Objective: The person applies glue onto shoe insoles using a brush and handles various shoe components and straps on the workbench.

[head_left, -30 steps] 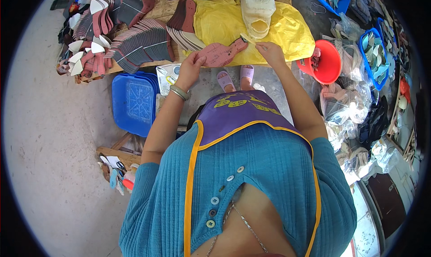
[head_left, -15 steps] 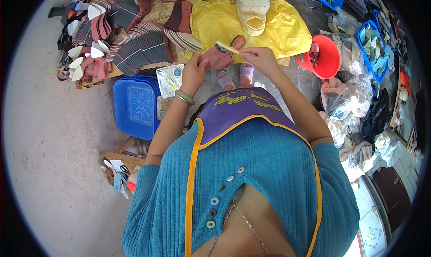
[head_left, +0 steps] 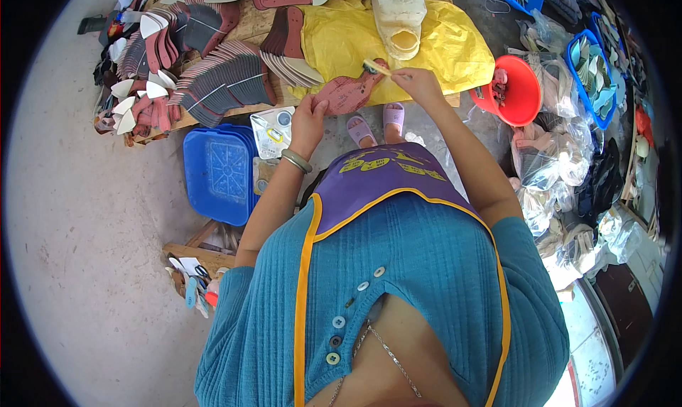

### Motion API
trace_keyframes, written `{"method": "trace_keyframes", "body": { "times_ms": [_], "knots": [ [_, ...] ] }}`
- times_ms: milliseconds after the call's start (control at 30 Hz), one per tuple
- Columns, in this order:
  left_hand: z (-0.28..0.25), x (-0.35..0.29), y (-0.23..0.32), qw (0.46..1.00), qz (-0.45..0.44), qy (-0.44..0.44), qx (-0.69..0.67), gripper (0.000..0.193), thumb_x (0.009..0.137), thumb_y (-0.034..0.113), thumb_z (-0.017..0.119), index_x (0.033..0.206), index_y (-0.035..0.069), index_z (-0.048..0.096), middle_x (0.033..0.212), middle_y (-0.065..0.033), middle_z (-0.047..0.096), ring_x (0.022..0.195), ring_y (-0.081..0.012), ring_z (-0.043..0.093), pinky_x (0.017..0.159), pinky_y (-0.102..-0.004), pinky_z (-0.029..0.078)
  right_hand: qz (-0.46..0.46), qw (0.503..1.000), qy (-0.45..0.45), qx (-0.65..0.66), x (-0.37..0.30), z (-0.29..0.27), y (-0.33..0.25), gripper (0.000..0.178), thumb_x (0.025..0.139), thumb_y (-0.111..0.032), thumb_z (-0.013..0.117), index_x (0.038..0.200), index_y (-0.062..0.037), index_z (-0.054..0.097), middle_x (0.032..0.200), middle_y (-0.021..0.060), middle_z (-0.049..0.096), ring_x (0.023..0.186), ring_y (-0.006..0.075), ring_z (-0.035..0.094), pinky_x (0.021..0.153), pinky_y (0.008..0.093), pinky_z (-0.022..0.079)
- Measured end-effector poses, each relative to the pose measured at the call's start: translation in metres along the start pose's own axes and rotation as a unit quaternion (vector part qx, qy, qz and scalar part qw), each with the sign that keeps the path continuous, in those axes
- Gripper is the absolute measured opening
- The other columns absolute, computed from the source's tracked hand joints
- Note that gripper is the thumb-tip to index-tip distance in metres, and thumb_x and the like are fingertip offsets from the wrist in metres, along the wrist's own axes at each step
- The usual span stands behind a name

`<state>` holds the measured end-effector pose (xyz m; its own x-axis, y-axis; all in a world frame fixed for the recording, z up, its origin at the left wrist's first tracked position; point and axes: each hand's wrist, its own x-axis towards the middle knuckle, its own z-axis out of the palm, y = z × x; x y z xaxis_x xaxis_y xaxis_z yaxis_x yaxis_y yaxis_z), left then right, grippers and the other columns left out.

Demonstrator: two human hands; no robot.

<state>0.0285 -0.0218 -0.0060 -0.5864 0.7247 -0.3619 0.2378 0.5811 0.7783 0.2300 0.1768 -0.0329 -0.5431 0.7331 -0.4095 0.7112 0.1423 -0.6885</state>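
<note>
A reddish-brown shoe insole (head_left: 344, 94) is gripped at its near left end by my left hand (head_left: 309, 125), fingers closed on it. My right hand (head_left: 418, 84) pinches the pale handle of a small brush (head_left: 381, 68). The dark bristle head lies against the far right end of the insole. Beneath and beyond spreads a yellow plastic sheet (head_left: 460, 41) over the wooden table. On the sheet, just past the brush, stands a cloudy white plastic jug (head_left: 399, 16) with its top cut open.
Fanned stacks of insoles (head_left: 224, 77) cover the table's left side. Blue plastic baskets (head_left: 217, 169) stand below the table edge at left, near a white container (head_left: 272, 131). At right are a red bucket (head_left: 521, 91), clear bags (head_left: 543, 155) and a blue basket of pieces (head_left: 593, 73).
The brush has moved from the middle of the insole to its far right end. My right hand has shifted slightly right, and the insole shows more openly from my left hand.
</note>
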Motion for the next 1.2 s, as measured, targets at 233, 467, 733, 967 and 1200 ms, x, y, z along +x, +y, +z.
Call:
{"method": "trace_keyframes", "body": {
  "times_ms": [233, 467, 733, 967, 1200],
  "knots": [
    [0.008, -0.001, -0.006, 0.991, -0.066, -0.002, -0.120, 0.021, 0.090, 0.019, 0.057, 0.097, 0.000, 0.057, 0.077, -0.0073, 0.061, 0.060, -0.0140, 0.056, 0.055, -0.0260, 0.046, -0.004, 0.995, 0.104, -0.006, -0.003, 0.008, 0.058, 0.031, 0.079, -0.041, 0.063, 0.098, -0.0175, 0.071, 0.081, 0.0109, 0.068, 0.075, 0.0245, 0.066, 0.068, 0.0323, 0.051],
    [0.012, -0.009, 0.004, 0.985, -0.037, 0.017, -0.168, 0.038, 0.091, 0.018, 0.057, 0.123, 0.002, 0.042, 0.081, -0.0081, 0.060, 0.064, -0.0151, 0.056, 0.058, -0.0273, 0.048, 0.061, 0.962, -0.020, 0.267, -0.060, -0.004, 0.018, 0.033, 0.081, -0.035, 0.065, 0.100, -0.0080, 0.070, 0.081, 0.0053, 0.069, 0.074, 0.0095, 0.062, 0.069, 0.0249, 0.048],
    [-0.010, -0.023, 0.042, 0.930, 0.202, -0.032, 0.306, 0.075, 0.082, 0.022, 0.065, 0.143, 0.010, 0.023, 0.099, -0.0197, 0.058, 0.078, -0.0340, 0.062, 0.065, -0.0372, 0.051, 0.055, 0.992, 0.106, -0.033, -0.019, -0.070, 0.003, 0.031, 0.083, -0.038, 0.061, 0.101, -0.0145, 0.070, 0.091, 0.0119, 0.068, 0.077, 0.0222, 0.066, 0.071, 0.0310, 0.050],
    [-0.001, -0.014, 0.053, 0.909, 0.148, -0.022, 0.388, 0.064, 0.088, 0.033, 0.053, 0.139, 0.002, 0.027, 0.089, -0.0186, 0.060, 0.068, -0.0320, 0.063, 0.054, -0.0398, 0.050, -0.058, 0.958, 0.116, -0.255, 0.026, -0.061, -0.002, 0.025, 0.085, -0.033, 0.054, 0.098, -0.0171, 0.068, 0.084, 0.0137, 0.065, 0.080, 0.0303, 0.063, 0.070, 0.0404, 0.051],
    [-0.006, 0.007, 0.040, 0.888, 0.200, 0.045, 0.412, 0.034, 0.092, 0.031, 0.046, 0.103, 0.000, 0.055, 0.078, -0.0176, 0.062, 0.065, -0.0331, 0.063, 0.056, -0.0413, 0.051, -0.102, 0.948, 0.112, -0.278, 0.023, -0.061, -0.006, 0.024, 0.086, -0.032, 0.053, 0.096, -0.0154, 0.068, 0.081, 0.0125, 0.062, 0.077, 0.0293, 0.062, 0.068, 0.0411, 0.051]
  ]
}}
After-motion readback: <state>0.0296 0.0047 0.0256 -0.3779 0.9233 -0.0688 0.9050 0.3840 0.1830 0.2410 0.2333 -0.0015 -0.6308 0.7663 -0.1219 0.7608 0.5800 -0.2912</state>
